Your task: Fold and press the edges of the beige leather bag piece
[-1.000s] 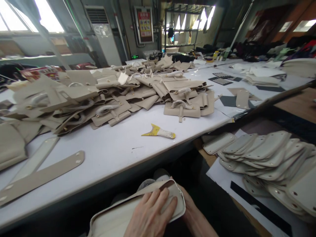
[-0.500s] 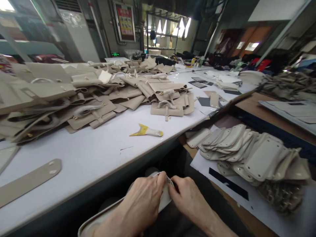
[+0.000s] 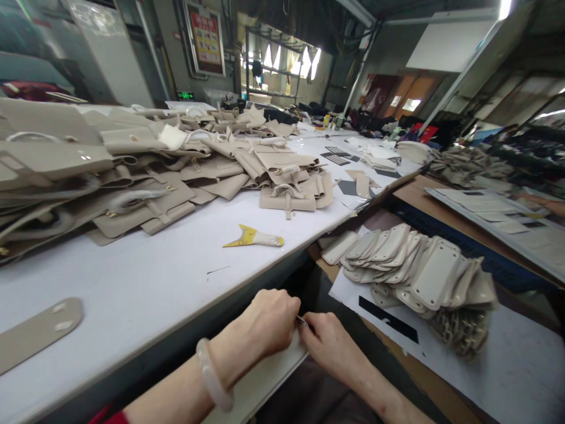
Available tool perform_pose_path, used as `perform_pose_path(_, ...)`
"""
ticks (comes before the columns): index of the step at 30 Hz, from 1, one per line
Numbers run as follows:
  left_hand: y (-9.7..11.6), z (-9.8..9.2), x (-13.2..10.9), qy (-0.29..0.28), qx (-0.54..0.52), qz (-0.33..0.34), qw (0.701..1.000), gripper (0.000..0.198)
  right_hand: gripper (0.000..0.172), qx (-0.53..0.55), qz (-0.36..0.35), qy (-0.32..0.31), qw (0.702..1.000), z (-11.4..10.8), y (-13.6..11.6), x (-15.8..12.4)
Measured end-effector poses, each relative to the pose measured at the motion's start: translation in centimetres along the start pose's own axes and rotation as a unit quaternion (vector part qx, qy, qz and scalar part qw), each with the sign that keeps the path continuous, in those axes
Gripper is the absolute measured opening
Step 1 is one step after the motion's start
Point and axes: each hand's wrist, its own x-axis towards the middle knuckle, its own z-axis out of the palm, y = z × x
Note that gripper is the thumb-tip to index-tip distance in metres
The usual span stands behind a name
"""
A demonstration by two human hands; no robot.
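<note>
Low over my lap, below the table's front edge, a pale leather-like panel (image 3: 262, 386) lies under my hands. My left hand (image 3: 274, 324), with a pale bangle on its wrist, is closed at the panel's far end, and its fingertips are hidden. Right beside it, my right hand (image 3: 329, 335) pinches the panel's edge between thumb and fingers. A small light sliver of that edge shows between the two hands. On the table (image 3: 163, 294) beyond lies a forked yellow and white piece (image 3: 253, 237), touched by neither hand.
Beige bag parts with handles (image 3: 168, 197) are heaped along the table's left and back. At left lies a beige strap (image 3: 44, 335). To my right, a lower surface holds stacked pale riveted pieces (image 3: 410, 265) and a black strip (image 3: 388, 318). Another person's hand (image 3: 542, 203) shows at far right.
My left hand has turned over at the panel's edge, and its forearm with the bangle has come into view. My right hand stays pinched beside it. The view has swung to the right.
</note>
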Motion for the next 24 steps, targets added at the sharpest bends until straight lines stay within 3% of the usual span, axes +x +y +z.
perform_pose_path(6, -2.5, 0.5, 1.9, -0.008, -0.049, 0.024, 0.998, 0.026, 0.033, -0.002, -0.008, 0.051, 0.999, 0.8, -0.3, -0.9)
perform_pose_path(13, -5.3, 2.5, 3.0, -0.088, -0.203, 0.046, 0.974, 0.036, 0.032, -0.014, 0.012, 0.025, 1.0, 0.6, -0.7, 0.2)
perform_pose_path(19, -5.9, 3.5, 3.7, -0.102, -0.274, 0.033, 0.956, 0.036, 0.036, 0.021, 0.006, -0.018, 1.0, 0.1, -0.5, 0.0)
perform_pose_path(24, -5.9, 3.6, 3.4, -0.097, -0.294, 0.036, 0.95, 0.036, 0.038, 0.085, -0.003, -0.014, 0.996, 0.2, -0.1, -0.8)
